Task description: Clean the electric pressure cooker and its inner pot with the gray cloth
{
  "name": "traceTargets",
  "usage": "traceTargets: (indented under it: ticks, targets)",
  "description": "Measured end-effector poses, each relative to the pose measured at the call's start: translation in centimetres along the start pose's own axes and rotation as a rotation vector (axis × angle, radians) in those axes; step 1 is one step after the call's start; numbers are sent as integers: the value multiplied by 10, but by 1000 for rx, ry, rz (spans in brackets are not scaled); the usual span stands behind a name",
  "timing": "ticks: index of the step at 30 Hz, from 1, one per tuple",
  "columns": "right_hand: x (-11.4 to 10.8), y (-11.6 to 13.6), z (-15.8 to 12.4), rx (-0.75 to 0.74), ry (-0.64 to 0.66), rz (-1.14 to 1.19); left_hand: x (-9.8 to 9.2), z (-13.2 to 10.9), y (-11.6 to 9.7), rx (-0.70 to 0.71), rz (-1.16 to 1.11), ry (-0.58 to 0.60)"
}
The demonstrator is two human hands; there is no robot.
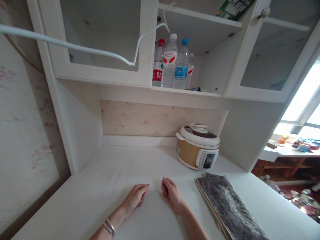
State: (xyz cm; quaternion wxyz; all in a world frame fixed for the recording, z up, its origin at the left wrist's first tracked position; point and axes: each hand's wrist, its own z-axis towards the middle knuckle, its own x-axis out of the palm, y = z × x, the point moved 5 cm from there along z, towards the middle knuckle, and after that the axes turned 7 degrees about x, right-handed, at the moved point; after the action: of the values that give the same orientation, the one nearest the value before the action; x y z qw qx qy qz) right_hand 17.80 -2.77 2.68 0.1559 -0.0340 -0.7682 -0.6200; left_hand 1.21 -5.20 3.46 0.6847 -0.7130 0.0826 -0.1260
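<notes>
Both my forearms enter from the lower edge and converge over the white countertop, the hands near each other, with a strip of bare surface between them. My left hand points inward to the right, its fingers curled into a loose fist and the thumb side uppermost; a silver bracelet encircles the wrist. My right hand slants up and to the left, its fingers likewise folded narrow toward the palm. I cannot tell whether either fist encloses anything small, nor how firmly it bears on the surface. The folded grey cloth lies flat on the countertop, to the right of my right hand and apart from it. Behind the cloth stands the electric cooker, upright with its lid on.
</notes>
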Motion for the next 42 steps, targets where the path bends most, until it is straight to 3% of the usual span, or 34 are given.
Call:
traceTargets:
  ticks: [42]
  targets:
    - [-2,-3,3,-22,4,-32,-2,2,4,13,0,4]
